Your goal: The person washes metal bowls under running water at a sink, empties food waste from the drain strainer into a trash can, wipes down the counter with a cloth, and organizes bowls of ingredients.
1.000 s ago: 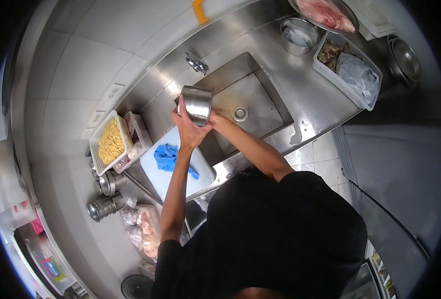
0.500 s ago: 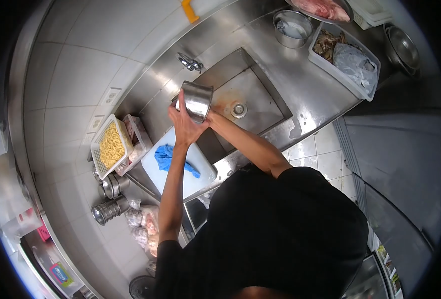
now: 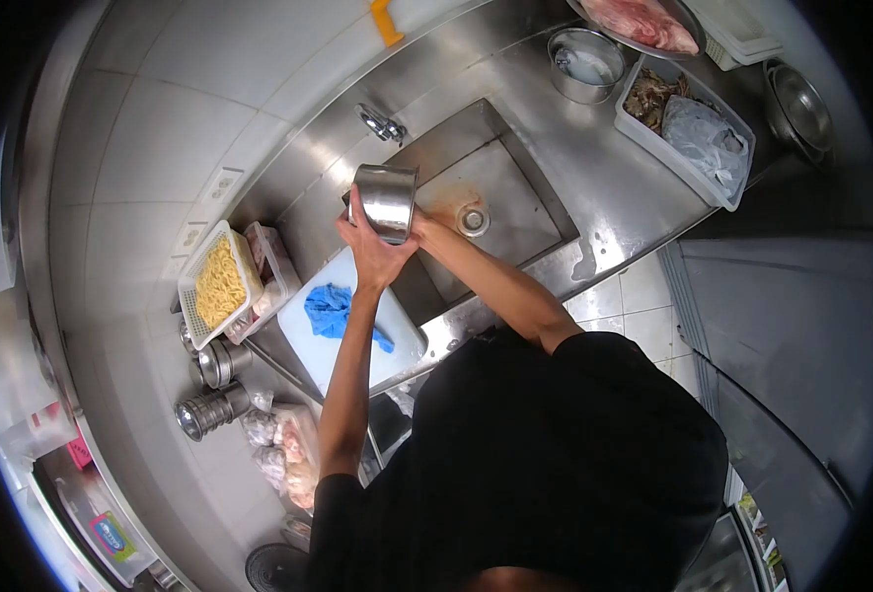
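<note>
A shiny steel pot (image 3: 389, 202) is held tilted above the left part of the metal sink (image 3: 515, 187). My left hand (image 3: 377, 259) grips it from the near side, its thumb and fingers spread along the wall. Against the pot's lower right edge is my right hand (image 3: 419, 229), with its fingers mostly hidden behind the metal. Inside the pot I cannot see. Just left of the sink, a crumpled blue cloth (image 3: 330, 312) lies on a white cutting board (image 3: 352, 363). The faucet (image 3: 381, 123) stands behind the pot.
Yellow noodle-like strips fill a white basket (image 3: 221, 286) at the left. On the right counter are a steel bowl (image 3: 585, 65), a white bin (image 3: 693, 173) with a plastic bag, and raw meat (image 3: 644, 22) on a tray. Bagged food (image 3: 283, 449) sits lower left.
The pot has turned slightly in my hands and stays over the same part of the sink. The camera view has shifted a little.
</note>
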Demonstrator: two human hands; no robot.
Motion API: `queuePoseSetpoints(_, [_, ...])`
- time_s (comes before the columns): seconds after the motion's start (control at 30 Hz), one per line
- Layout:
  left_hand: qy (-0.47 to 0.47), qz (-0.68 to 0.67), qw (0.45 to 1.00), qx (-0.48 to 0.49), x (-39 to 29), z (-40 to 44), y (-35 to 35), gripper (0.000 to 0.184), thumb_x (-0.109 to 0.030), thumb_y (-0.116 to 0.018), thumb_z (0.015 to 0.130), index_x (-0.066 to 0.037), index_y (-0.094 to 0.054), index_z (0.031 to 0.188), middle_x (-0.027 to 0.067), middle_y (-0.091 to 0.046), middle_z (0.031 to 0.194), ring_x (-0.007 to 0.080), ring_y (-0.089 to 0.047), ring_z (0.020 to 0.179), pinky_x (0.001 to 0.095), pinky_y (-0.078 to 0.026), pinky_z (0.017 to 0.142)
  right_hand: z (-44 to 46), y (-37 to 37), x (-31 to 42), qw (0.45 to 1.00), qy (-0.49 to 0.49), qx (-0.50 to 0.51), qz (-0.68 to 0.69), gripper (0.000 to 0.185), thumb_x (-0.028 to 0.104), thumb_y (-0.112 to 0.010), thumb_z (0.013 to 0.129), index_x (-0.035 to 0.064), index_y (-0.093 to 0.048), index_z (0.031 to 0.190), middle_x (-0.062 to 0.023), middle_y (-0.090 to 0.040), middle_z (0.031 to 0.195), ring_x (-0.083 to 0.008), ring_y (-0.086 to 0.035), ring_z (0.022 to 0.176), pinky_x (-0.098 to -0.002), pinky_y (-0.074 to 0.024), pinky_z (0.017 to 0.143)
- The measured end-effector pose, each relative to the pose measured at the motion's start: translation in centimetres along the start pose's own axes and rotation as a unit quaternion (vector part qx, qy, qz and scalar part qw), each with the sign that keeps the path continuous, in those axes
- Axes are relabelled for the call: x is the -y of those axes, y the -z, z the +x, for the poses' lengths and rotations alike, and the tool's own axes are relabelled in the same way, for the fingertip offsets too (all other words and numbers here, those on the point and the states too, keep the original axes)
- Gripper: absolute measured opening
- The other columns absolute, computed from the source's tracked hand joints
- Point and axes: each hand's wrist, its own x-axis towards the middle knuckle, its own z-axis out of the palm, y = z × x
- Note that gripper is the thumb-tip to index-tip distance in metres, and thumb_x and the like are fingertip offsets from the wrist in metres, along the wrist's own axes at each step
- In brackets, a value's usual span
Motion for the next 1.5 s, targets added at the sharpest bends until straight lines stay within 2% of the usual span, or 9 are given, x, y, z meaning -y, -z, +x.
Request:
queuePoseSetpoints(0.47, [0.079, -0.105, 0.991, -0.024, 1.3, -1.6, -0.2, 0.119, -0.018, -0.079, 0.058, -0.002, -0.007, 0.151, 0.0246, -0.033, 0.133, 0.0365, -0.037, 0.118, 0.0450, -0.034, 0.104, 2.0, 3.3, 1.0, 0.953, -0.115, 0.153, -0.235, 0.039, 0.029, -0.057, 0.086, 0.0023, -0.060, 0.115, -0.0164, -0.062, 0.118, -0.0270, -0.061, 0.107, -0.0377, -0.0488, 0.091])
queuePoseSetpoints(0.6, [0.165, -0.367, 0.913, -0.066, 4.8, -3.0, -2.3, 0.113, -0.013, -0.076, 0.068, -0.009, -0.003, 0.153, 0.0237, -0.029, 0.139, 0.0344, -0.042, 0.122, 0.0429, -0.041, 0.100, 5.5, 4.9, -1.4, 0.816, -0.095, 0.194, -0.535, 0.039, 0.028, -0.058, 0.085, 0.0019, -0.060, 0.114, -0.0168, -0.062, 0.118, -0.0272, -0.060, 0.108, -0.0377, -0.0486, 0.091])
queuePoseSetpoints(0.63, [0.193, -0.476, 0.854, -0.077, 5.9, -3.5, -2.6, 0.110, -0.011, -0.075, 0.071, -0.012, -0.002, 0.153, 0.0231, -0.028, 0.142, 0.0335, -0.043, 0.123, 0.0426, -0.043, 0.099, 1.8, -0.4, 5.8, 0.684, 0.047, 0.189, -0.703, 0.046, 0.033, -0.061, 0.075, -0.0021, -0.060, 0.106, -0.0215, -0.060, 0.115, -0.0302, -0.056, 0.113, -0.0375, -0.0441, 0.093])
queuePoseSetpoints(0.7, [0.209, -0.606, 0.766, -0.048, 4.5, -4.4, -1.6, 0.093, -0.016, -0.065, 0.082, -0.021, -0.005, 0.152, 0.0166, -0.025, 0.149, 0.0335, -0.040, 0.131, 0.0478, -0.049, 0.094, 2.6, -0.4, 5.6, 0.726, -0.003, 0.237, -0.646, 0.076, 0.050, -0.068, 0.069, -0.0076, -0.054, 0.117, -0.0293, -0.052, 0.127, -0.0407, -0.047, 0.124, -0.0427, -0.0374, 0.105])
queuePoseSetpoints(0.77, [0.169, -0.659, 0.731, -0.054, 4.8, -4.9, -1.5, 0.086, -0.022, -0.063, 0.085, -0.024, -0.007, 0.151, 0.0145, -0.028, 0.148, 0.0339, -0.041, 0.131, 0.0515, -0.052, 0.092, 2.2, -0.5, 6.8, 0.646, 0.045, 0.240, -0.723, 0.067, 0.046, -0.069, 0.071, -0.0028, -0.058, 0.115, -0.0264, -0.057, 0.121, -0.0376, -0.050, 0.120, -0.0417, -0.0407, 0.101])
queuePoseSetpoints(0.9, [0.168, -0.689, 0.705, -0.015, 4.3, -5.5, -0.3, 0.080, -0.031, -0.062, 0.086, -0.022, -0.012, 0.148, 0.0136, -0.031, 0.147, 0.0361, -0.045, 0.128, 0.0564, -0.051, 0.094, 0.0, -5.8, 15.1, 0.515, -0.056, 0.321, -0.793, 0.073, 0.039, -0.076, 0.068, 0.0023, -0.053, 0.127, -0.0255, -0.059, 0.117, -0.0365, -0.051, 0.120, -0.0426, -0.0457, 0.098])
queuePoseSetpoints(1.1, [0.175, -0.683, 0.709, 0.020, 3.3, -5.3, 1.8, 0.082, -0.031, -0.059, 0.083, -0.021, -0.012, 0.149, 0.0154, -0.031, 0.147, 0.0367, -0.048, 0.127, 0.0535, -0.056, 0.088, -1.0, -6.4, 16.1, 0.395, 0.119, 0.415, -0.811, 0.081, 0.029, -0.081, 0.064, 0.0077, -0.045, 0.134, -0.0230, -0.041, 0.136, -0.0435, -0.051, 0.117, -0.0483, -0.0490, 0.094])
queuePoseSetpoints(1.3, [0.178, -0.659, 0.730, 0.023, 4.6, -5.3, 1.8, 0.083, -0.035, -0.061, 0.085, -0.021, -0.011, 0.150, 0.0147, -0.027, 0.150, 0.0394, -0.044, 0.129, 0.0563, -0.056, 0.087, -2.2, -4.8, 13.6, 0.531, 0.064, 0.380, -0.755, 0.089, 0.028, -0.079, 0.069, 0.0193, -0.033, 0.144, -0.0249, -0.035, 0.138, -0.0491, -0.048, 0.118, -0.0509, -0.0466, 0.098])
queuePoseSetpoints(1.5, [0.239, -0.529, 0.814, 0.015, 4.2, -4.2, 2.8, 0.094, -0.022, -0.063, 0.079, -0.020, -0.007, 0.153, 0.0199, -0.026, 0.146, 0.0405, -0.047, 0.125, 0.0513, -0.060, 0.080, -1.6, -1.5, 8.1, 0.620, 0.163, 0.309, -0.702, 0.072, 0.021, -0.072, 0.074, 0.0035, -0.038, 0.135, -0.0252, -0.035, 0.138, -0.0471, -0.044, 0.119, -0.0519, -0.0415, 0.098])
